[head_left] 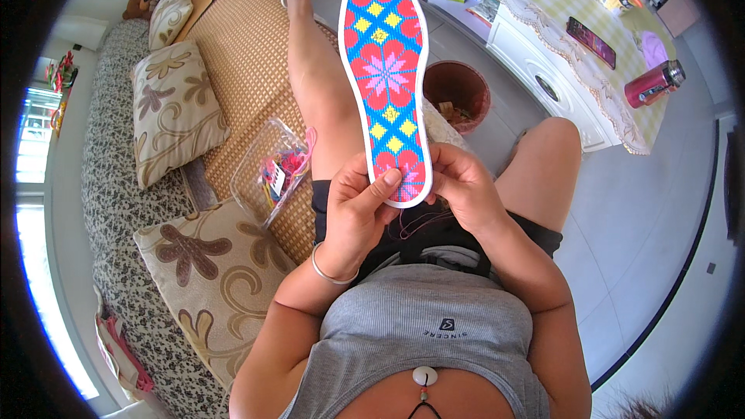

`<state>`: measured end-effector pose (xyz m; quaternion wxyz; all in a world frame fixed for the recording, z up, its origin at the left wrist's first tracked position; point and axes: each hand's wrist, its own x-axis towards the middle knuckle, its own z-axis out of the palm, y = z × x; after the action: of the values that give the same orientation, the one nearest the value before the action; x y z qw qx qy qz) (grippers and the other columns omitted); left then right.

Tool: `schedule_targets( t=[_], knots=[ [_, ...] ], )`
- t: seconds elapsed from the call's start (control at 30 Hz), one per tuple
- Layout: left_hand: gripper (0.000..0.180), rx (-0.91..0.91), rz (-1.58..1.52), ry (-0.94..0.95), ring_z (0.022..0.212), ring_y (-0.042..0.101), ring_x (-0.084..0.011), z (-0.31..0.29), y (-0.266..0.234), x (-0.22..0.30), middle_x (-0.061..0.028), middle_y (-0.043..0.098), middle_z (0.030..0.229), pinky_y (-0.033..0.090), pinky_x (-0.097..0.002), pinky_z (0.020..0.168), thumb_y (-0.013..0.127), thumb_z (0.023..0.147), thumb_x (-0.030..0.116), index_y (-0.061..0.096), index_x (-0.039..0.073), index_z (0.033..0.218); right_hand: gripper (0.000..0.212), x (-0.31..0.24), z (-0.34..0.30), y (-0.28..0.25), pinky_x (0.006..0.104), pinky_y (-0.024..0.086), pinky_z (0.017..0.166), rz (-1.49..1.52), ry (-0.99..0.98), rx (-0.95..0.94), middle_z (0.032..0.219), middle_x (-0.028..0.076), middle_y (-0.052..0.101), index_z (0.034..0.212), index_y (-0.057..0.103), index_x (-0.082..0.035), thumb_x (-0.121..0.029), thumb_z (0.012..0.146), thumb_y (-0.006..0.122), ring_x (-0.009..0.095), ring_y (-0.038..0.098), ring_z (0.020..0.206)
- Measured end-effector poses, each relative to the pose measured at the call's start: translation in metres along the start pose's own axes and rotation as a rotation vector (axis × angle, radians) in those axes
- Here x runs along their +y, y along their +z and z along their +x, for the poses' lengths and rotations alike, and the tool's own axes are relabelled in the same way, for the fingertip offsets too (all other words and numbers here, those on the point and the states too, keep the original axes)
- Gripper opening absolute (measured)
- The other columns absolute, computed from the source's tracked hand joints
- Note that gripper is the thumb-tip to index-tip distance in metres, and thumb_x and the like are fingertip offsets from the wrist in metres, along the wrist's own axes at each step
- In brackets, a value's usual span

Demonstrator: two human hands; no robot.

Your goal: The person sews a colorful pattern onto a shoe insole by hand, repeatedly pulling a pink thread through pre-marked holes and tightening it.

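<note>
1. Head view, looking down over my chest and lap: I sit on a woven mat (248,70) laid over a sofa, one leg stretched out along it.
2. Embroidered insole (386,77) stands upright in front of me, heel end low near my lap, toe end pointing away. Pattern: red and pink flowers, yellow diamonds, blue ground, white edge.
3. My left hand (357,213) grips the heel end from the left; thumb lies across the patterned face, fingers curl behind. Closed on the insole. A thin silver bangle (330,273) sits at that wrist.
4. My right hand (464,186) holds the heel end's right edge, fingers bent close and pinched at the rim. A thin dark-red thread (419,221) loops just below the heel; I cannot tell if a needle is between my fingers.
5. Clear plastic bag (272,171) of coloured threads rests on the mat just left of my thigh.
6. Patterned cushions (174,105) lie further left; a stuffed bear (141,0) at the far end.
7. Floor right of my knee: a reddish-brown bin (458,93).
8. White table (543,62) with a yellow checked cloth beyond it carries a dark phone (591,41) and a red flask (654,84), well apart from my hands.
</note>
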<state>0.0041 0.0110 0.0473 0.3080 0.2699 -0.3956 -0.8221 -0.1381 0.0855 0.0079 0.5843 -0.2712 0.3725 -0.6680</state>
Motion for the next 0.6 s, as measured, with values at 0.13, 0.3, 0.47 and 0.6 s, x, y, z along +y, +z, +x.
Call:
schedule_targets(
  t=[0.13, 0.3, 0.47, 0.6],
  knots=[
    [0.017, -0.062, -0.074, -0.036, 0.044, 0.039, -0.0065, 0.003, -0.005, -0.005, -0.0071, 0.062, 0.079, 0.03, -0.0185, 0.039, 0.057, 0.089, 0.01, 0.057, 0.001, 0.104, 0.013, 0.003, -0.001, -0.003, 0.0193, 0.042, 0.059, -0.014, -0.037, -0.004, 0.079, 0.0, 0.057, 0.092, 0.058, -0.002, -0.013, 0.089, 0.062, 0.006, 0.05, 0.066],
    [0.021, -0.334, -0.628, -0.304, 0.045, 0.041, -0.0089, 0.014, -0.028, -0.019, -0.0064, 0.052, 0.069, 0.032, -0.018, 0.04, 0.062, 0.086, 0.015, 0.053, 0.0, 0.097, 0.009, -0.008, -0.01, 0.034, 0.027, 0.045, 0.055, -0.355, -0.325, 0.128, 0.076, 0.005, 0.057, 0.084, 0.055, 0.0, 0.0, 0.081, 0.063, 0.011, 0.056, 0.064],
    [0.018, -0.154, -0.703, -0.268, 0.041, 0.04, -0.0116, 0.007, -0.036, -0.037, -0.0081, 0.047, 0.063, 0.042, -0.0207, 0.046, 0.061, 0.077, 0.006, 0.049, 0.003, 0.091, 0.022, -0.023, -0.005, 0.051, 0.0331, 0.044, 0.056, -0.781, -0.653, 0.16, 0.071, 0.008, 0.05, 0.077, 0.051, -0.004, 0.002, 0.066, 0.068, 0.025, 0.053, 0.062],
    [0.02, -0.089, -0.584, -0.193, 0.041, 0.042, -0.0125, 0.005, -0.045, -0.045, -0.0063, 0.047, 0.058, 0.046, -0.0224, 0.051, 0.063, 0.078, 0.008, 0.048, 0.003, 0.09, 0.026, -0.021, -0.006, 0.05, 0.0333, 0.042, 0.058, -0.751, -0.671, 0.125, 0.072, 0.007, 0.05, 0.076, 0.049, -0.004, 0.002, 0.061, 0.069, 0.025, 0.052, 0.064]
  ],
)
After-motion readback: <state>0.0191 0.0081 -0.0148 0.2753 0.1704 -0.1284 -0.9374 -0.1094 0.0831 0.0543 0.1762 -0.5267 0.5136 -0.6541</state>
